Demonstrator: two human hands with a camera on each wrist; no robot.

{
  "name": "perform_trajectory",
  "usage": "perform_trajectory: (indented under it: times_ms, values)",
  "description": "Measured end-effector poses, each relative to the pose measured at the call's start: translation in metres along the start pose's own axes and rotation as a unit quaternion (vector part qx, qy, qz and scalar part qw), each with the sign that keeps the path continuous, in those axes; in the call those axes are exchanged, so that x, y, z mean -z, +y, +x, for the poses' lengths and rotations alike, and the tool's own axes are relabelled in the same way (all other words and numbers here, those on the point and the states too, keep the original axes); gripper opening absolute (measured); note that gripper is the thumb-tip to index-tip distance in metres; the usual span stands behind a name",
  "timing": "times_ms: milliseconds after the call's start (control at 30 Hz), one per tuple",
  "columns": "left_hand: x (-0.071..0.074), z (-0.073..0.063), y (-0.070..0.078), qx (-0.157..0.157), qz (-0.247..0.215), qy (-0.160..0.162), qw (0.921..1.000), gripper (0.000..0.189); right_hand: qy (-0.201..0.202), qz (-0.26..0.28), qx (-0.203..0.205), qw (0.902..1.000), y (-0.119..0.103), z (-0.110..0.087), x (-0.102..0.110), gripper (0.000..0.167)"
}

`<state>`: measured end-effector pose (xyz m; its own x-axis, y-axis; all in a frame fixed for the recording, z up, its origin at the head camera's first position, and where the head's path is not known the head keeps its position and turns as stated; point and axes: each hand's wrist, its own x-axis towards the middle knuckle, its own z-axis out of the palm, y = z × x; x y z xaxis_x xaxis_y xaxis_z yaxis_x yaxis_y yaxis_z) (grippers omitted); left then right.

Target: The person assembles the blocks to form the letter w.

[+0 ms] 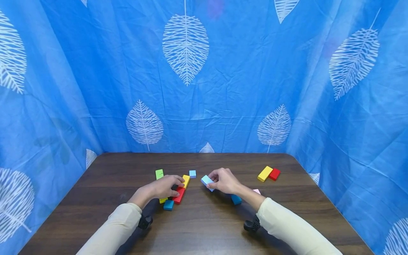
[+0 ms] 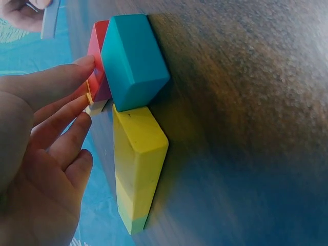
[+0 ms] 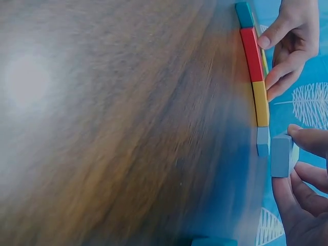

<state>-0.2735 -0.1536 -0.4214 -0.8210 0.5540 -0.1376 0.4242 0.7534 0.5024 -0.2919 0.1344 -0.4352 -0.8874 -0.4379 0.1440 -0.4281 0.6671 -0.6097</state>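
My right hand (image 1: 225, 181) pinches a light blue block (image 1: 207, 180) between thumb and fingers; the right wrist view has it held up by its sides. On the left, my left hand (image 1: 159, 187) reaches over a row of blocks, its thumb at the red block (image 1: 179, 195) and its fingertips near the orange-yellow block (image 1: 186, 181). A teal block (image 2: 134, 61) sits at the near end, beside a bright yellow block (image 2: 139, 148). Beyond that hand lies a green block (image 1: 159, 173). A small light blue block (image 3: 263, 141) lies past the orange-yellow one.
At the right back, a yellow block (image 1: 265, 174) and a red block (image 1: 274, 174) lie side by side on the dark wooden table (image 1: 204, 230). Near my right forearm are another teal block (image 1: 236, 199) and a partly hidden pink block (image 1: 256, 191). Blue curtains (image 1: 223, 88) surround the table.
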Motion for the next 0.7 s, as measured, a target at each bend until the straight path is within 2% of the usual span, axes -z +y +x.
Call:
perform_trajectory:
  times_ms: [167, 400, 700]
  values:
    - [0.0, 0.0, 0.0, -0.002, -0.002, -0.001, 1.0, 0.041, -0.002, 0.001, -0.006, 1.0, -0.002, 0.008, -0.009, 0.024]
    - [0.0, 0.0, -0.001, -0.005, 0.002, -0.002, 1.0, 0.04, -0.01, 0.006, -0.037, 0.9993, -0.006, 0.017, -0.019, 0.027]
    - [0.0, 0.0, -0.001, -0.003, -0.001, -0.001, 1.0, 0.04, 0.001, -0.001, -0.068, 0.9977, -0.005, 0.024, -0.029, 0.031]
